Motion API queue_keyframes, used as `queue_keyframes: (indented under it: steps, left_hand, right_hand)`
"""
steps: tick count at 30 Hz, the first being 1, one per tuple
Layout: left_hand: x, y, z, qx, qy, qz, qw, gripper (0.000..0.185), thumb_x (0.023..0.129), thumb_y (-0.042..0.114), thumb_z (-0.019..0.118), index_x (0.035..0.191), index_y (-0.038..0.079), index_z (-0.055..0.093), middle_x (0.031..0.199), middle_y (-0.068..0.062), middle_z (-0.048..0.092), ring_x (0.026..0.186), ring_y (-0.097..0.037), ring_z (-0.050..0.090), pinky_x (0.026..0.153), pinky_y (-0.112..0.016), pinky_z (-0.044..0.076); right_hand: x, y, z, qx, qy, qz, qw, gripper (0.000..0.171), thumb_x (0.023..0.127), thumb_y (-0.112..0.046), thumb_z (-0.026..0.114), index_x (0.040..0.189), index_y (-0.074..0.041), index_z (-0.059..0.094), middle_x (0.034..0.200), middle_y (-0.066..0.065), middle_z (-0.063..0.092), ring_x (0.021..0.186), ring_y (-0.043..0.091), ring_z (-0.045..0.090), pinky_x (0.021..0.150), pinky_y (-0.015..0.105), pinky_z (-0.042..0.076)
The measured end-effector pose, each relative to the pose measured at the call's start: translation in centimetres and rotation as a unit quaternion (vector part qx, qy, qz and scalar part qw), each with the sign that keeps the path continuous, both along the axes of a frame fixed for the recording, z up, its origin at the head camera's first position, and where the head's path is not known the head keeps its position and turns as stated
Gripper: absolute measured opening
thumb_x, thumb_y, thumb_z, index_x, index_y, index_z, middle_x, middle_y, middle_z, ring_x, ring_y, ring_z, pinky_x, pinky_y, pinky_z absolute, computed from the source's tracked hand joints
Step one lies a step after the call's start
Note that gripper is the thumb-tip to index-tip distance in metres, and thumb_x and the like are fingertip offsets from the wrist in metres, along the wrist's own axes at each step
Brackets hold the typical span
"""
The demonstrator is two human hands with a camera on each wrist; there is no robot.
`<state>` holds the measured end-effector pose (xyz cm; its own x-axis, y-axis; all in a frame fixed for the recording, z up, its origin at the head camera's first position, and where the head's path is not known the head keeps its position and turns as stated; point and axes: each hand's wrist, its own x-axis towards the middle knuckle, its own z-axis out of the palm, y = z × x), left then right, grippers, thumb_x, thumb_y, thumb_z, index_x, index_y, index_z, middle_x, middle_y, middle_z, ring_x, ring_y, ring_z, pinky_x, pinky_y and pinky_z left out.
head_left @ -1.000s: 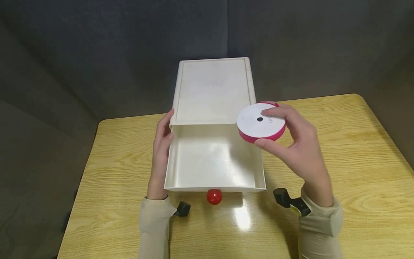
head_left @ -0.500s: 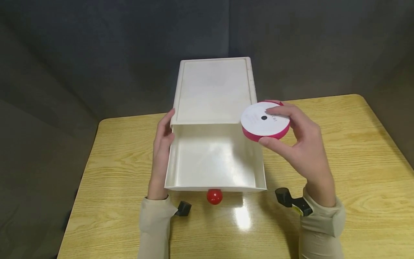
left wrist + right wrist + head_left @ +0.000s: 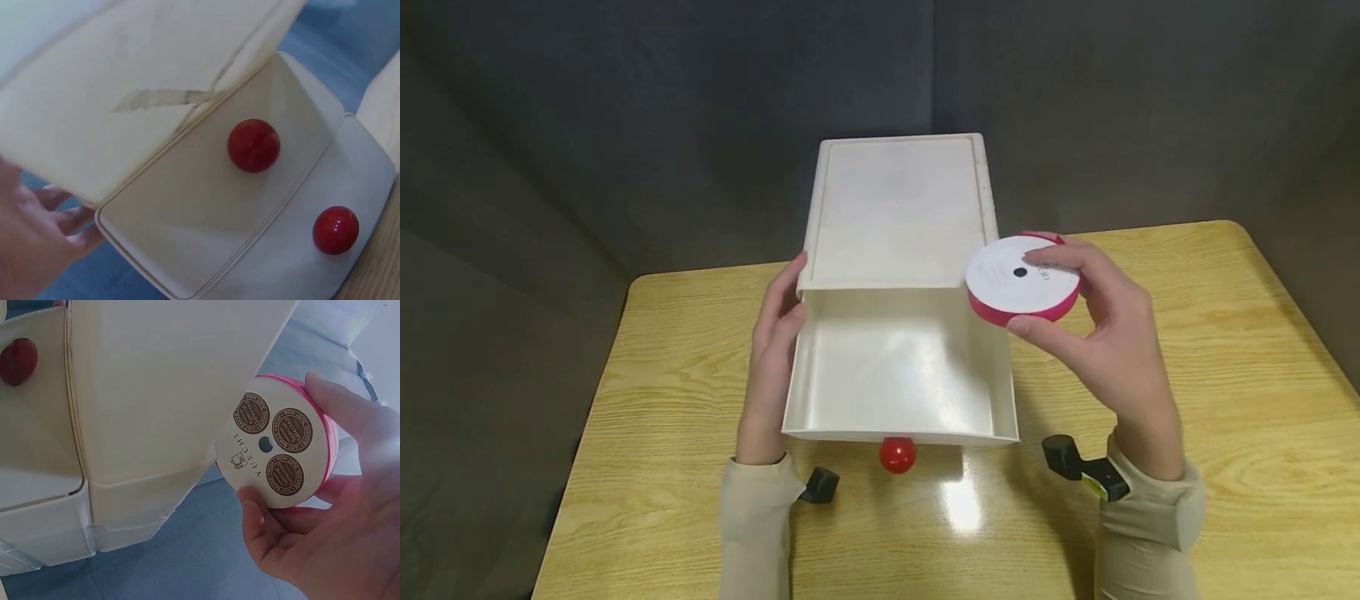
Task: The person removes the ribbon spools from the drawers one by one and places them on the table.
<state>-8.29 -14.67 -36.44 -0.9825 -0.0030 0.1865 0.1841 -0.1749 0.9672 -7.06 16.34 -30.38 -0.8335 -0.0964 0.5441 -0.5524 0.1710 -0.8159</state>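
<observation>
Head view, box: a white drawer box (image 3: 898, 212) stands on a wooden table (image 3: 1187, 333) against a dark backdrop.
Head view, drawer: the top drawer (image 3: 895, 367) is pulled out toward the person, its inside bare, a red knob (image 3: 897, 455) on its front.
Head view, left hand: the left hand (image 3: 771, 358) lies along the drawer's left wall, fingers nearly straight, their tips at the box's front corner.
Head view, right hand: the right hand (image 3: 1101, 333) pinches a spool (image 3: 1022, 279) by its rim, thumb on the near side and fingers on the far side.
Head view, spool: white face up, pink ribbon edge, held in the air just above the drawer's right rear corner.
Left wrist view, fronts: two drawer fronts show below the pulled-out drawer, each with a red knob; the upper knob (image 3: 253, 145), the lower knob (image 3: 335, 230).
Left wrist view, left hand: fingers (image 3: 59, 222) sit against the box's edge, only partly in view.
Right wrist view, spool: its underside (image 3: 278, 450) carries three brown round stickers and small print, close beside the drawer's pale underside (image 3: 169, 381).
Right wrist view, right hand: fingertips (image 3: 331, 394) curl over the pink edge and the thumb presses the opposite rim.
</observation>
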Motion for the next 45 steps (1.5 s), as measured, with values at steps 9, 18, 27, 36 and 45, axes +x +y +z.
queue_keyframes:
  steps: [9, 18, 27, 36, 45]
  left_hand:
    - [0.0, -0.4, 0.0, 0.016, 0.021, -0.026, 0.9993, 0.061, 0.099, 0.014, 0.041, 0.160, 0.014, 0.038, 0.160, -0.003, 0.038, 0.142, -0.024, 0.037, 0.111, -0.048, 0.031]
    - [-0.3, 0.1, -0.1, 0.001, 0.015, -0.016, 0.9998, 0.058, 0.102, 0.016, 0.043, 0.160, 0.015, 0.040, 0.159, -0.001, 0.041, 0.140, -0.024, 0.041, 0.109, -0.048, 0.034]
    - [-0.3, 0.8, -0.2, -0.005, 0.009, -0.014, 0.9998, 0.060, 0.100, 0.018, 0.042, 0.160, 0.015, 0.039, 0.158, 0.000, 0.041, 0.137, -0.023, 0.042, 0.107, -0.049, 0.035]
    - [-0.5, 0.8, -0.1, -0.009, 0.006, -0.008, 0.9999, 0.062, 0.097, 0.014, 0.040, 0.159, 0.015, 0.040, 0.160, -0.003, 0.039, 0.137, -0.024, 0.040, 0.106, -0.047, 0.034]
    - [-0.8, 0.5, -0.3, -0.015, 0.006, 0.002, 0.9999, 0.061, 0.098, 0.015, 0.039, 0.159, 0.016, 0.041, 0.157, -0.003, 0.041, 0.136, -0.024, 0.040, 0.107, -0.049, 0.033]
  right_hand:
    - [-0.3, 0.7, -0.2, -0.034, -0.010, 0.009, 0.999, 0.051, 0.075, 0.016, 0.081, 0.123, 0.012, 0.065, 0.120, 0.013, 0.067, 0.111, 0.028, 0.056, 0.098, 0.026, 0.047]
    - [-0.3, 2.2, -0.5, -0.060, -0.024, 0.000, 0.998, 0.047, 0.078, 0.015, 0.079, 0.123, 0.014, 0.064, 0.120, 0.014, 0.067, 0.110, 0.029, 0.056, 0.093, 0.024, 0.047]
    - [-0.4, 3.7, -1.6, -0.064, -0.036, 0.021, 0.997, 0.050, 0.074, 0.019, 0.080, 0.121, 0.013, 0.064, 0.124, 0.012, 0.064, 0.110, 0.025, 0.055, 0.095, 0.021, 0.046]
    - [-0.3, 5.8, -2.7, 0.015, -0.087, -0.026, 0.996, 0.049, 0.071, 0.023, 0.079, 0.115, 0.013, 0.061, 0.128, 0.009, 0.062, 0.113, 0.024, 0.055, 0.101, 0.019, 0.043]
    - [-3.2, 7.4, -6.1, 0.091, -0.179, -0.068, 0.977, 0.050, 0.075, 0.008, 0.087, 0.118, 0.003, 0.062, 0.143, 0.007, 0.056, 0.120, 0.017, 0.055, 0.096, 0.017, 0.042]
